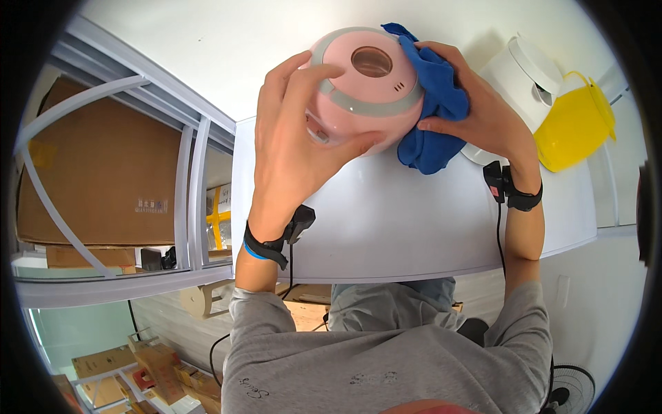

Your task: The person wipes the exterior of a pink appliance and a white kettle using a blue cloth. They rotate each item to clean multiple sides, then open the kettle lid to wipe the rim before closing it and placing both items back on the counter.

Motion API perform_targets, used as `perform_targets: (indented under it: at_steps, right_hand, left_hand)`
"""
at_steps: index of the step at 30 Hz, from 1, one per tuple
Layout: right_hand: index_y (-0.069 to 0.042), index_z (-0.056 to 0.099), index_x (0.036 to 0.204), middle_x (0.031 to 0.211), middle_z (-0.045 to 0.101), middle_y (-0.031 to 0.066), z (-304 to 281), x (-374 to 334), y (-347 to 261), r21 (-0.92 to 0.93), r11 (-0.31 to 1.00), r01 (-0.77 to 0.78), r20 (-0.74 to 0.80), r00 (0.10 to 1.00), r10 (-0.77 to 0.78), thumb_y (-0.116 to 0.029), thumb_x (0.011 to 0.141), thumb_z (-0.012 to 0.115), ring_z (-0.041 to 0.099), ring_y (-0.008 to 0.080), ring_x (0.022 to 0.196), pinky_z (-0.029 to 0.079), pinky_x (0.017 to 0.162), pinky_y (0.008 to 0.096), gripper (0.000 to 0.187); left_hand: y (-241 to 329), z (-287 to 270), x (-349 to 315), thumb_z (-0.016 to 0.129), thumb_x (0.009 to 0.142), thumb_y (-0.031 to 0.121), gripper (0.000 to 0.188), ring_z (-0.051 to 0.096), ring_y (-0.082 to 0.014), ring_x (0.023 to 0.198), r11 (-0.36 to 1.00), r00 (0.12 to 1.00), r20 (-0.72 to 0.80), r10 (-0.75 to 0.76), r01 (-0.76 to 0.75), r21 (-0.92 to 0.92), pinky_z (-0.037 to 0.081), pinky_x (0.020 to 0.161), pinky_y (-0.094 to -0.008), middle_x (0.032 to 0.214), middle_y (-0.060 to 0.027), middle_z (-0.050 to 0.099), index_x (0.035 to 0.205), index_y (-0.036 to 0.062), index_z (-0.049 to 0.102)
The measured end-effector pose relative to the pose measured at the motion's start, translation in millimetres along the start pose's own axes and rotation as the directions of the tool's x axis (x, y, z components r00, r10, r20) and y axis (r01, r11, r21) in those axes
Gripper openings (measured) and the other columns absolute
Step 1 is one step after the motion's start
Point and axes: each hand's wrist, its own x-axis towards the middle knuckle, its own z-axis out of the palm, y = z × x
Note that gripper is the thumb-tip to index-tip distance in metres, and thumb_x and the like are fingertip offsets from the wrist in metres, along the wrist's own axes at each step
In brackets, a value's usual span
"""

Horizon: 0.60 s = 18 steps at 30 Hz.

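Observation:
A rounded pink rice cooker (345, 117) with a grey band and a round dark window in its lid sits on the white table near the far wall. Against its left side lies my left hand (293, 124), fingers spread over the lid's edge and thumb along the front, gripping the body. My right hand (483, 103) is closed around a crumpled blue cloth (433, 90), pressed to the cooker's right side. Part of the cloth hangs down below my right thumb. Black straps with small devices circle both wrists.
Right of my right hand are a white kettle-like vessel (518, 72) and a yellow plastic container (576, 127). A white frame shelf (196, 193) at the left holds a large cardboard box (103, 165). The table's front edge (414, 278) is near my body. Cables hang from both wrists.

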Motion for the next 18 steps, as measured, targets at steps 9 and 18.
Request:
perform_targets:
  at_steps: [9, 18]
  right_hand:
    - [-0.024, 0.039, 0.175, 0.160, 0.062, 0.0098, 20.2, 3.7, -11.1, 0.039, 0.999, 0.012, 0.006, 1.000, -0.013, -0.010, 0.086, 0.096, 0.067, 0.0313, 0.135, 0.057, 0.114, 0.0421, 0.107]
    - [-0.024, 0.038, 0.173, 0.153, 0.067, 0.0172, 38.8, 8.8, -27.0, 0.016, 0.996, -0.082, 0.106, 0.991, 0.080, -0.014, 0.089, 0.093, 0.071, 0.0449, 0.131, 0.061, 0.110, 0.0487, 0.101]
  left_hand:
    - [15.7, -0.8, -4.1, 0.101, 0.070, 0.002, 0.075, 0.070, -0.0343, 0.141, 0.978, 0.995, 0.018, 0.099, -0.094, -0.185, 0.055, 0.117, -0.0456, 0.150, -0.0178, 0.073, 0.139, 0.0037, 0.070]
    - [-6.5, -4.2, 1.2, 0.096, 0.080, 0.002, 0.067, 0.071, -0.0365, 0.138, 0.994, 0.996, 0.054, 0.074, -0.069, -0.089, 0.056, 0.116, -0.0451, 0.151, -0.0184, 0.072, 0.141, 0.0042, 0.068]
